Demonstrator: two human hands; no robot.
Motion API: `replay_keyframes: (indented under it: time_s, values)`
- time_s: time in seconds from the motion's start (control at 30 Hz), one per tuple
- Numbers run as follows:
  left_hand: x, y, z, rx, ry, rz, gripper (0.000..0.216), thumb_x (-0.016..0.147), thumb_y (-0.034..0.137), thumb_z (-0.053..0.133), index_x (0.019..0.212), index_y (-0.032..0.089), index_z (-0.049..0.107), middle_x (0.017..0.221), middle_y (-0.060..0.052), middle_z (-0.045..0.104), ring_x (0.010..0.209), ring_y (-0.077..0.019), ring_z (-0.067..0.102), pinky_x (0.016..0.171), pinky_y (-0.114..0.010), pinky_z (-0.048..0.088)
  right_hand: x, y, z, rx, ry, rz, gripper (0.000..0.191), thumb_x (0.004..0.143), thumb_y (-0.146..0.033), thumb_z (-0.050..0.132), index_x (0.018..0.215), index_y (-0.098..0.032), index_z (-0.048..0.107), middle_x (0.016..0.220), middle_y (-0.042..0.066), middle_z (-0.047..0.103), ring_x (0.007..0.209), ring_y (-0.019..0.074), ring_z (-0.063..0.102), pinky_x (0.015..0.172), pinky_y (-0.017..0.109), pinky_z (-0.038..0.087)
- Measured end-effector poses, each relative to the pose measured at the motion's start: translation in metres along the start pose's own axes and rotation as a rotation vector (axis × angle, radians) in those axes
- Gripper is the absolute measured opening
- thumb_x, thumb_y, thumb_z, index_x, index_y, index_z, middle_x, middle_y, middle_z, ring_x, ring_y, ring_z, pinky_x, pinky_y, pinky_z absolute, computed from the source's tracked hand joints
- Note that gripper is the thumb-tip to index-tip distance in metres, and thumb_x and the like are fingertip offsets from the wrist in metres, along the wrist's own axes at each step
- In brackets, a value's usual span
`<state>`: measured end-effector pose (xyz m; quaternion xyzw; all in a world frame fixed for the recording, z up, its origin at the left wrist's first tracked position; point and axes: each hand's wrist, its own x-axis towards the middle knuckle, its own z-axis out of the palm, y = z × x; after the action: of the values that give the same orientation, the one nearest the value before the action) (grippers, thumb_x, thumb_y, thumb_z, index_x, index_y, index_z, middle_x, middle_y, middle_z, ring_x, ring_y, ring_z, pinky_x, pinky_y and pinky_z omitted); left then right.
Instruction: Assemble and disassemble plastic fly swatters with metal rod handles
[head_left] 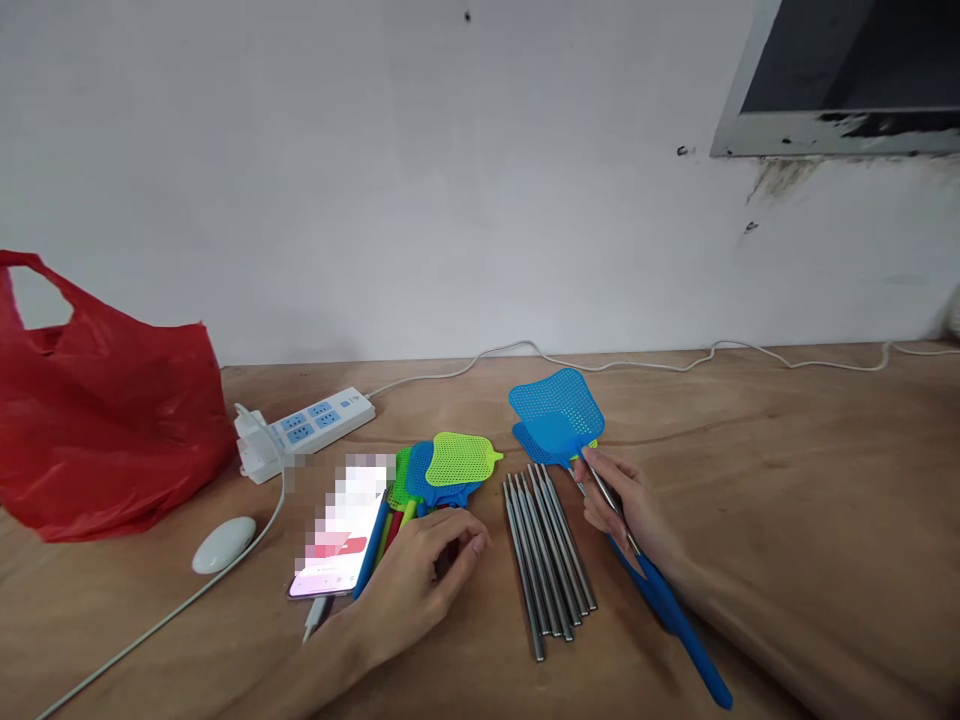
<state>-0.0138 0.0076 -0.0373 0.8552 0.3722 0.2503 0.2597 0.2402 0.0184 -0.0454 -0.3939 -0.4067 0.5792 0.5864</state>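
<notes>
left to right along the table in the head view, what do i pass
red bag → white oval puck → phone → pile of fly swatters → metal rods → right hand gripping the blue fly swatter

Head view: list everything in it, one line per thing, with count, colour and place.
plastic bag: one, red, far left on the table
power strip: one, white with blue sockets, right of the bag
oval object: one, white, in front of the power strip
cable: one, white, along the foot of the wall
phone: one, screen lit, left of the left hand
swatter pile: several, green and blue heads, behind the left hand
metal rods: about seven, silver, between the hands
blue swatter: one, blue head and handle, in the right hand
table: one, brown wood
window frame: one, grey, top right
left hand: on the pile's handles
right hand: around the blue swatter's rod
</notes>
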Motion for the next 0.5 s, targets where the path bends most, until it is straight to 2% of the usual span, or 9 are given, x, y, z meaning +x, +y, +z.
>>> replay_keyframes:
  time_s: [0.13,0.3,0.5]
  values:
    - [-0.001,0.0,0.0,0.011,-0.001,0.006,0.022,0.102,0.026,0.042,0.092,0.021,0.061,0.086,0.0,0.065,0.077,-0.0162,0.059,0.067,-0.027,0.043,-0.004,-0.002,0.004,0.046,0.044,-0.015,0.041,0.078,-0.056,0.072,0.069,-0.018,0.059,0.027,-0.012,0.035,0.022,0.0018,0.019,0.03,0.016,0.014]
    - [0.0,-0.002,0.002,0.016,0.007,0.012,0.022,0.102,0.026,0.043,0.092,0.022,0.061,0.086,0.0,0.065,0.076,-0.016,0.059,0.068,-0.028,0.043,0.005,0.003,-0.007,-0.093,0.03,0.026,0.043,0.078,-0.061,0.069,0.075,-0.021,0.056,0.028,-0.013,0.035,0.021,0.0045,0.021,0.027,0.017,0.014]
    - [-0.001,-0.001,0.0,0.009,0.02,0.026,0.02,0.102,0.025,0.043,0.092,0.022,0.061,0.086,0.001,0.065,0.076,-0.0152,0.059,0.067,-0.027,0.042,0.009,0.006,-0.015,-0.167,0.037,-0.043,0.038,0.083,-0.058,0.065,0.084,-0.02,0.059,0.029,-0.013,0.037,0.022,0.0058,0.023,0.028,0.019,0.018]
